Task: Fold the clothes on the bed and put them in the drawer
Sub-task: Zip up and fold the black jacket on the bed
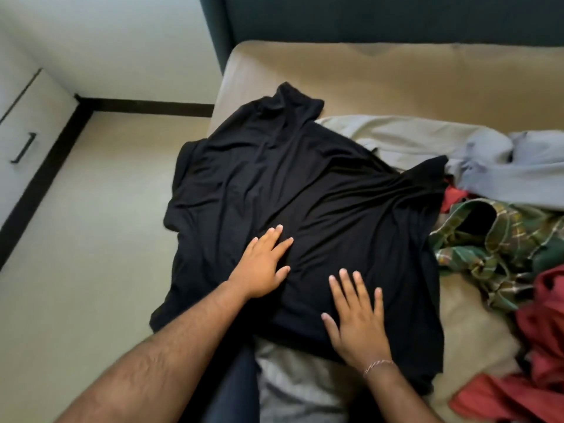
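A black shirt (293,184) lies spread over the left corner of the bed (396,80), its left side hanging past the mattress edge. My left hand (262,264) rests flat on its lower middle, fingers apart. My right hand (357,319) lies flat on the cloth a little nearer to me, fingers spread, a thin bracelet on the wrist. Neither hand grips the fabric. The shirt is wrinkled, with one sleeve pointing toward the headboard.
Unfolded clothes lie to the right: a beige garment (406,135), a grey-blue one (512,169), a green plaid shirt (494,248), a red garment (537,355). A white drawer unit with a black handle (24,148) stands at far left across the floor. Dark headboard (381,16) behind.
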A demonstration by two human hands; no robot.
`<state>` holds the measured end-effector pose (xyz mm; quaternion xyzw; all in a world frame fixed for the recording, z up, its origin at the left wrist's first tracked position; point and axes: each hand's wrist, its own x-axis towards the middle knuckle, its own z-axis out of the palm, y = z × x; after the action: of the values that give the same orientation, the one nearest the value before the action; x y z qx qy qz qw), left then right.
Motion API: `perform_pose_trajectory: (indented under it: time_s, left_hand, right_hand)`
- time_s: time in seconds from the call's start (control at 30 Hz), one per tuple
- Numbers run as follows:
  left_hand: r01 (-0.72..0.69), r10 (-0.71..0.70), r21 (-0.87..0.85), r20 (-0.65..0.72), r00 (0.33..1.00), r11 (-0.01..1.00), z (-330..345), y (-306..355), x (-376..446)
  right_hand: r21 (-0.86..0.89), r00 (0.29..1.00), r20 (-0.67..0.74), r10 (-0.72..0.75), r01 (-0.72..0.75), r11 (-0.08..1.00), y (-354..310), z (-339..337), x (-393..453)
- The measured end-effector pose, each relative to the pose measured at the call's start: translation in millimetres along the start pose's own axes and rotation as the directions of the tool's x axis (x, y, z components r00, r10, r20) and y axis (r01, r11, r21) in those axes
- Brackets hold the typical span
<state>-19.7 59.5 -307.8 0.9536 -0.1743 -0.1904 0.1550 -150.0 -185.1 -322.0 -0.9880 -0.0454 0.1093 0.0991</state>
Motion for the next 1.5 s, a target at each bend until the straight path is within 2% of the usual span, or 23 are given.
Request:
perform_pose_trajectory:
  time_s: [0.13, 0.2, 0.3, 0.37, 0.5, 0.57, 0.63, 0.7, 0.77, 0.83, 1.0, 1.07, 1.1, 1.17, 1.23, 1.33, 1.43, 1.5]
  left_hand:
    - [-0.045, 0.045, 0.002, -0.166, 0.985, 0.999, 15.5, 20.0, -68.0]
    - [-0.132, 0.131, -0.005, -0.122, 0.984, 0.991, 28.4, 34.3, -94.7]
    - [-0.151, 0.155, 0.143, -0.013, 0.988, 0.978, 43.1, 46.9, -117.5]
    - [-0.058, 0.061, 0.209, -0.01, 0.998, 0.976, 41.4, 47.7, -117.4]
    - [0.149, -0.157, 0.169, 0.035, 0.987, 0.974, 23.4, 34.5, -115.3]
    - [0.29, -0.293, 0.122, 0.012, 0.956, 0.949, 8.5, 10.6, -121.5]
    - [0.447, -0.446, 0.056, -0.035, 0.894, 0.893, -11.3, -24.5, -134.4]
    - [0.5, -0.501, 0.063, -0.002, 0.865, 0.864, -21.7, -56.0, -145.2]
    - [0.458, -0.464, 0.097, 0.055, 0.884, 0.884, -25.6, -74.4, -154.1]
    - [0.415, -0.424, 0.125, 0.052, 0.904, 0.901, -21.6, -80.8, -161.5]
    - [0.314, -0.284, 0.227, -0.155, 0.946, 0.922, 5.5, -96.4, -172.8]
    - [0.282, -0.226, 0.226, -0.244, 0.943, 0.932, 2.1, -101.4, -167.9]
    - [0.302, -0.248, 0.162, -0.287, 0.925, 0.939, -7.2, -103.6, -163.6]
    - [0.367, -0.375, -0.084, -0.298, 0.878, 0.926, -36.8, -105.0, -153.6]
    - [0.378, -0.417, -0.186, -0.275, 0.866, 0.907, -68.8, -109.8, -145.0]
    - [0.377, -0.377, -0.053, -0.271, 0.886, 0.925, -119.4, -123.5, -130.4]
    - [0.397, -0.301, 0.165, -0.417, 0.858, 0.903, -157.0, -139.4, -124.7]
    - [0.43, -0.273, 0.223, -0.506, 0.819, 0.875, -171.7, -140.2, -115.9]
  right_hand:
    - [0.1, 0.973, 0.146, -0.181, 0.167, 0.981, -6.7, 3.6, -30.8]
    - [0.05, 0.954, 0.222, -0.203, 0.197, 0.979, -11.4, 1.3, -41.7]
    - [-0.044, 0.963, 0.227, -0.143, 0.156, 0.987, -15.8, -3.5, -51.8]
    - [-0.041, 0.976, 0.197, -0.098, 0.108, 0.993, -16.1, -6.3, -54.5]
    - [-0.028, 0.983, 0.174, 0.051, -0.047, 0.999, -7.7, -14.9, -57.4]
    - [0.037, 0.975, 0.155, 0.156, -0.164, 0.986, -1.9, -31.7, -54.7]
    - [0.025, 0.964, 0.142, 0.224, -0.229, 0.973, 1.9, -49.9, -52.1]
    - [-0.02, 0.945, 0.16, 0.286, -0.287, 0.958, 9.4, -61.7, -52.7]
    - [-0.022, 0.924, 0.167, 0.345, -0.347, 0.938, 18.0, -66.3, -55.3]
    - [-0.007, 0.91, 0.169, 0.379, -0.383, 0.924, 24.0, -65.3, -56.8]
    - [-0.058, 0.89, 0.185, 0.418, -0.414, 0.908, 31.0, -71.8, -58.1]
    - [-0.081, 0.883, 0.183, 0.433, -0.426, 0.901, 35.6, -77.2, -59.9]
    - [-0.093, 0.877, 0.189, 0.442, -0.432, 0.897, 37.6, -80.9, -60.9]
    - [-0.111, 0.863, 0.196, 0.467, -0.453, 0.884, 45.6, -85.7, -61.1]
    - [-0.094, 0.853, 0.186, 0.488, -0.479, 0.873, 52.1, -93.9, -57.5]
    - [0.015, 0.841, 0.068, 0.536, -0.538, 0.843, 64.9, -114.1, -42.2]
    - [0.152, 0.811, -0.026, 0.584, -0.575, 0.804, 79.1, -142.0, -17.9]
    - [0.176, 0.818, -0.033, 0.574, -0.561, 0.809, 88.7, -158.0, 4.3]
